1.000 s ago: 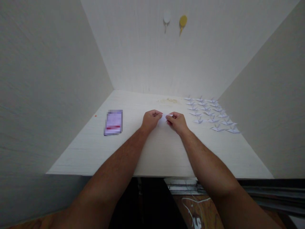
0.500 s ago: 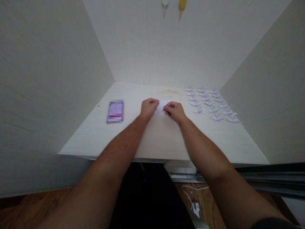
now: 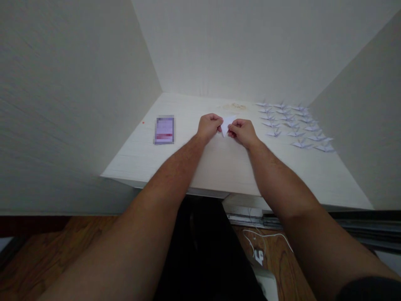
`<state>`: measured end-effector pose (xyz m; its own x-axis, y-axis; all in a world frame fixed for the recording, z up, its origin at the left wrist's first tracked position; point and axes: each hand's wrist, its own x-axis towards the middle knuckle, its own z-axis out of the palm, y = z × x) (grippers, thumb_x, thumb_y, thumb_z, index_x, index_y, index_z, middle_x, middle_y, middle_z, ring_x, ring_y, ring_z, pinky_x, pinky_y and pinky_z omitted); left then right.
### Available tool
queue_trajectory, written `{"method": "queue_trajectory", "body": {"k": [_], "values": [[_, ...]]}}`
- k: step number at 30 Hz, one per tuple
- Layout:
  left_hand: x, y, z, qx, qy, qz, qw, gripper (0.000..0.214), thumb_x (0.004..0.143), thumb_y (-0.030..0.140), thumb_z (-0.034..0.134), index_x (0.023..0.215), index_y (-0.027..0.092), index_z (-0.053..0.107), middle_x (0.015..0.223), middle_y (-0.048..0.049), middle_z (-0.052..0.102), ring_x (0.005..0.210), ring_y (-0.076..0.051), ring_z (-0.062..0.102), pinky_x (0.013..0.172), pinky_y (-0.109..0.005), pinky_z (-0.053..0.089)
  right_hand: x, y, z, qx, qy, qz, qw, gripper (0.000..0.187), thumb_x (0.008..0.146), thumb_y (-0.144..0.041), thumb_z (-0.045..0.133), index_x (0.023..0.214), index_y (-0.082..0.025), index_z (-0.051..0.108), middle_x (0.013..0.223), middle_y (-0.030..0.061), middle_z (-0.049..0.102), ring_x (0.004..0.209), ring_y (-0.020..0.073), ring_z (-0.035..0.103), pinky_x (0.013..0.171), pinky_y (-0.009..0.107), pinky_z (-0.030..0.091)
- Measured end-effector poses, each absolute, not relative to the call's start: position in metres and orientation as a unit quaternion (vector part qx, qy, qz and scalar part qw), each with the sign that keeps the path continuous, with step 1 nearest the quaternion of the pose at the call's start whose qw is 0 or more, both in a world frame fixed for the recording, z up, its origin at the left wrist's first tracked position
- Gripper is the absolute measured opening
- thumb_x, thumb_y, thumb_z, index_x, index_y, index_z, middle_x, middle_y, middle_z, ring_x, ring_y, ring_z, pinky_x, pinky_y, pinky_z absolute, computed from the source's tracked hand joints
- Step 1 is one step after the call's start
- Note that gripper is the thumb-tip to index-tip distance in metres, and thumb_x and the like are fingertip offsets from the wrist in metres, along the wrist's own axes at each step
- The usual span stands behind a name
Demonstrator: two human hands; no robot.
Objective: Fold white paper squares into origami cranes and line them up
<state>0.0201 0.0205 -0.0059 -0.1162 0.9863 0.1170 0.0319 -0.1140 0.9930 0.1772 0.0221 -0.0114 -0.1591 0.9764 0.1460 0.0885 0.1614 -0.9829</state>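
A small piece of folded white paper (image 3: 226, 125) is held between my two hands, just above the white desk (image 3: 225, 163). Its lower end comes to a point and another corner sticks out at the upper right. My left hand (image 3: 210, 126) pinches its left edge between thumb and fingers. On the opposite edge, my right hand (image 3: 243, 131) grips the paper with thumb and curled fingers. Fingertips hide part of the folds. To the right of my right hand stand several white paper cranes (image 3: 294, 133) in rows.
A blurred purple packet or pad (image 3: 164, 130) lies on the left of the desk, near a tiny red speck (image 3: 143, 122). Walls (image 3: 94, 83) close in the desk at the left, back and right. A white cable (image 3: 269, 235) trails on the wooden floor below.
The view has tilted down and shifted left. The paper in my hands now shows a pointed, kite-like outline, where before it lay flatter between them. Both hands still grip it.
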Motion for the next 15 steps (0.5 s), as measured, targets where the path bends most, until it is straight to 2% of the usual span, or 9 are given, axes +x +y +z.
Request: {"method": "queue_trajectory", "body": {"k": [10,15], "values": [[0.0238,0.0191,-0.0013,0.508,0.502,0.541,0.444,0.008,0.08,0.013,0.064,0.073,0.015,0.06,0.053,0.0009,0.057,0.045,-0.007,0.05,0.047,-0.021,0.035,0.1796,0.0223,-0.0053,-0.433,-0.605,0.472,0.474,0.02,0.077,-0.016,0.07,0.063,-0.016,0.056,0.051,0.0012,0.062,0.041,0.0094,0.054,0.041,0.021,0.041],[0.025,0.0204,-0.0011,0.496,0.502,0.544,0.454,0.009,0.08,0.01,0.064,0.074,0.015,0.059,0.058,0.0008,0.057,0.051,-0.007,0.054,0.05,-0.02,0.037,0.1779,0.0212,-0.0027,-0.431,-0.591,0.49,0.473,0.022,0.078,-0.014,0.07,0.064,-0.017,0.054,0.052,-0.0006,0.059,0.043,0.0078,0.052,0.042,0.019,0.041]]}}
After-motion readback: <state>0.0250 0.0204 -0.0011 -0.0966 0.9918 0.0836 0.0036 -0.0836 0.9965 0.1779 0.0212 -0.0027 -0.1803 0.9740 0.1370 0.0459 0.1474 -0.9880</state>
